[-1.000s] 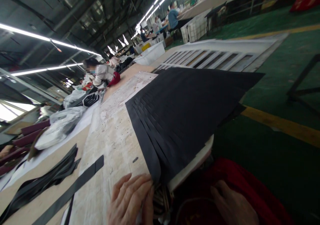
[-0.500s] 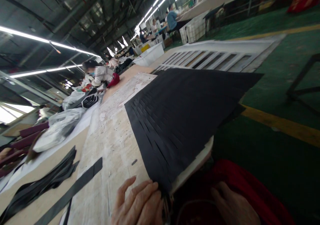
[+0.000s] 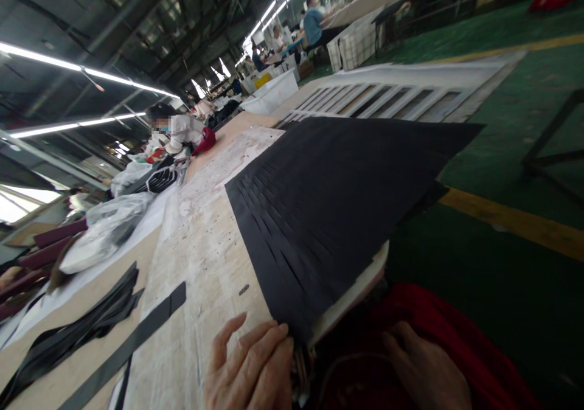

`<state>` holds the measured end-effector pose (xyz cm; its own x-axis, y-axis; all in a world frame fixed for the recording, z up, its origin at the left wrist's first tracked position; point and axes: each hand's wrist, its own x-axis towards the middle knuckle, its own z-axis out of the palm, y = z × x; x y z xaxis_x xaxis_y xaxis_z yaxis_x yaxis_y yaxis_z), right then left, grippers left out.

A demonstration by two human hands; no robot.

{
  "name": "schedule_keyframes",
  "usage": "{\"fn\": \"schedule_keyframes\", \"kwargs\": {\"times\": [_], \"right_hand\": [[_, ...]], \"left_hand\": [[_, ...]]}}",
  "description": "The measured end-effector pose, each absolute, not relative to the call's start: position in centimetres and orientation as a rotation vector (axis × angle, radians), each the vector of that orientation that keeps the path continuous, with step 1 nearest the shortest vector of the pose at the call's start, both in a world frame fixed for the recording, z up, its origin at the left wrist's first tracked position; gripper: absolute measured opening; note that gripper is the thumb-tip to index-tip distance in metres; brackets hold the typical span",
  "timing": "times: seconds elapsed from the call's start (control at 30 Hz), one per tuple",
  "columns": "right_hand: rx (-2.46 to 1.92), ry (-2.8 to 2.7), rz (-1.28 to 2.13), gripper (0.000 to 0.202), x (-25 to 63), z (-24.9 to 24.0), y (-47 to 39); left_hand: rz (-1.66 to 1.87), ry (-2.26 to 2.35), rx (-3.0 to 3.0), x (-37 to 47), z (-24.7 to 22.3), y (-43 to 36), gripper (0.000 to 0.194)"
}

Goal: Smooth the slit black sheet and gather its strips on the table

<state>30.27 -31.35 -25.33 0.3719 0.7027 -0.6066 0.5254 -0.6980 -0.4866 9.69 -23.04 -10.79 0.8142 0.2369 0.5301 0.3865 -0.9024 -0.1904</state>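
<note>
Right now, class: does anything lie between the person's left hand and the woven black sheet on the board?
Nothing visible does. The left hand already rests with its fingertips at the near corner of the woven black sheet. The right hand lies apart, on red cloth below the board's edge.

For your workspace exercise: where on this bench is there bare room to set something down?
Bare: the pale worn board between the slit black sheet and the loose black strip. Crowded: the far left with the strip pile and plastic bags, and the near edge at the left hand.
</note>
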Motion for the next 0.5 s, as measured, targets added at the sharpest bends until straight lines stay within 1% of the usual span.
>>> {"fn": "schedule_keyframes", "kwargs": {"times": [0.27,0.5], "right_hand": [[-2.441,-1.096,1.194,0.022,30.21,-25.28,-31.28],[-2.434,-1.084,1.251,0.022,30.25,-25.47,-31.11]], "left_hand": [[-0.757,-0.471,-2.665,9.42,-10.23,-23.36,0.024],[-0.754,-0.532,-2.715,9.64,-10.68,-23.1,0.021]]}}
